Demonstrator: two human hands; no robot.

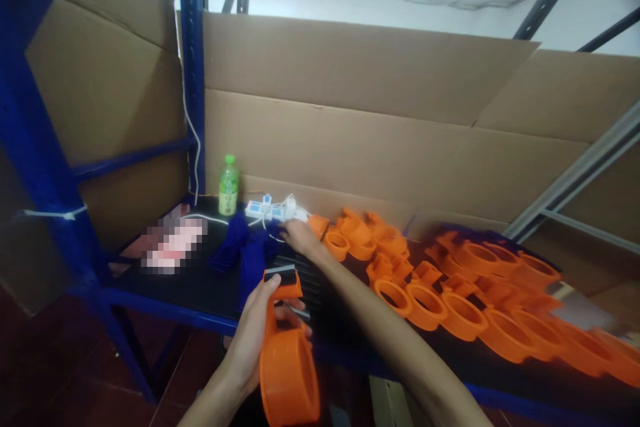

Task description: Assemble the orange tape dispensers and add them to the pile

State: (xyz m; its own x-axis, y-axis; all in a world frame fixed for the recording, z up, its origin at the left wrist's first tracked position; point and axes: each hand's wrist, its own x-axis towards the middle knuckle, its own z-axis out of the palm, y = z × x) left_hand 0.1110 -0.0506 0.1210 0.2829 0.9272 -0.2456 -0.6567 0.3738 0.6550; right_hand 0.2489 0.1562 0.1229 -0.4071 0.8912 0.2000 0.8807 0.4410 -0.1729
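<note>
My left hand (260, 337) is wrapped round an orange plastic tape dispenser (287, 363) with a toothed black blade at its top, held near the shelf's front edge. My right hand (300, 237) reaches forward over the black shelf surface (200, 280), resting beside blue parts (245, 247) and a white power strip (270, 210). Its fingers are curled and blurred; what they hold, if anything, I cannot make out. Several orange dispenser bodies (425, 303) lie spread along the shelf to the right of that hand.
A green drink bottle (229, 187) stands at the back left near a blue rack post (193, 73). Cardboard sheets (375, 120) line the back and left. A blurred pink patch (173, 247) lies on the shelf's left. A grey metal brace (575, 177) slants at right.
</note>
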